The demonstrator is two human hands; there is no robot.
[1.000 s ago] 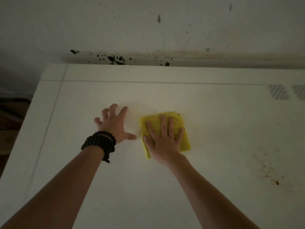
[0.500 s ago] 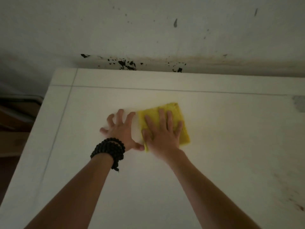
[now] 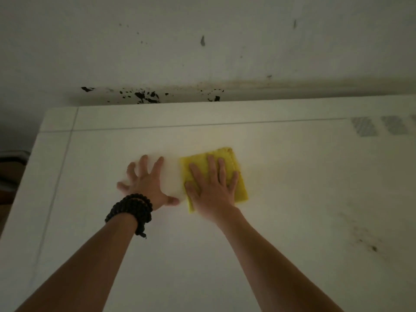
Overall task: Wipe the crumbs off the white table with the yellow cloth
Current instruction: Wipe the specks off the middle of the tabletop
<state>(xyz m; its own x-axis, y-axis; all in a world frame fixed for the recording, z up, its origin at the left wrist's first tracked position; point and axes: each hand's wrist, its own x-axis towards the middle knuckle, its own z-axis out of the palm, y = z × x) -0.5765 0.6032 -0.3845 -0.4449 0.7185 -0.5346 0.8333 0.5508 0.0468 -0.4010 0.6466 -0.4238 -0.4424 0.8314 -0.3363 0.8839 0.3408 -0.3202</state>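
The yellow cloth (image 3: 227, 154), folded into a square, lies on the white table (image 3: 225, 271) a little past its middle. My right hand (image 3: 211, 190) presses flat on the cloth with fingers spread, covering most of it. Just left of the cloth, my left hand (image 3: 146, 183) rests flat on the bare tabletop with fingers apart and holds nothing; its thumb tip nearly reaches the cloth's near left corner. A patch of brown crumbs (image 3: 369, 244) is scattered on the table far to the right of both hands.
A stained wall (image 3: 202, 52) with black flaked spots rises right behind the table's far edge. The table's left edge (image 3: 29, 167) drops off to dark furniture. Grey hatched patches (image 3: 364, 127) mark the far right of the top. A black bead bracelet (image 3: 130, 210) circles my left wrist.
My right hand slid the cloth left until it came close to my left thumb. The view swung about, and the crumb patch is back in sight at the right.
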